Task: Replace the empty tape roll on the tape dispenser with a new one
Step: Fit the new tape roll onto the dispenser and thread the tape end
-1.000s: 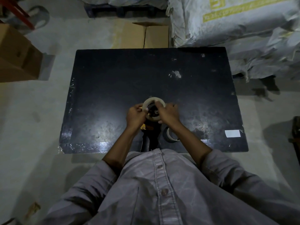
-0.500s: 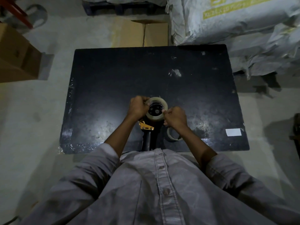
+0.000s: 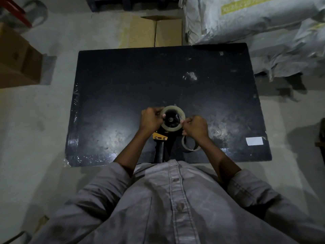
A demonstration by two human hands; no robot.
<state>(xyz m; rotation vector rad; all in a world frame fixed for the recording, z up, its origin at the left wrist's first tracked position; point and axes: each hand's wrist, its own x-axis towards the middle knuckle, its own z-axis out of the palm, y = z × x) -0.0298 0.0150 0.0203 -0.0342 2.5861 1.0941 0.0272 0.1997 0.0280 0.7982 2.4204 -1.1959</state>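
Observation:
A pale new tape roll (image 3: 174, 128) sits around the black hub of the tape dispenser (image 3: 160, 148), which lies on the black table (image 3: 133, 81) with its dark handle pointing toward me and a yellow plate near the hub. My left hand (image 3: 151, 119) grips the roll's left rim. My right hand (image 3: 194, 128) pinches the roll's right edge. The empty cardboard core (image 3: 189, 144) lies flat on the table just under my right wrist, partly hidden by it.
A small white label (image 3: 254, 141) is stuck near the table's right front corner. Cardboard boxes (image 3: 15, 57) stand on the floor at left and another box (image 3: 158, 32) behind the table. Grey sacks (image 3: 255, 23) are piled at back right.
The roll went from tilted above the hub to seated flat around it. My right hand slid from on top of the roll to its right edge; the left shifted to the left rim.

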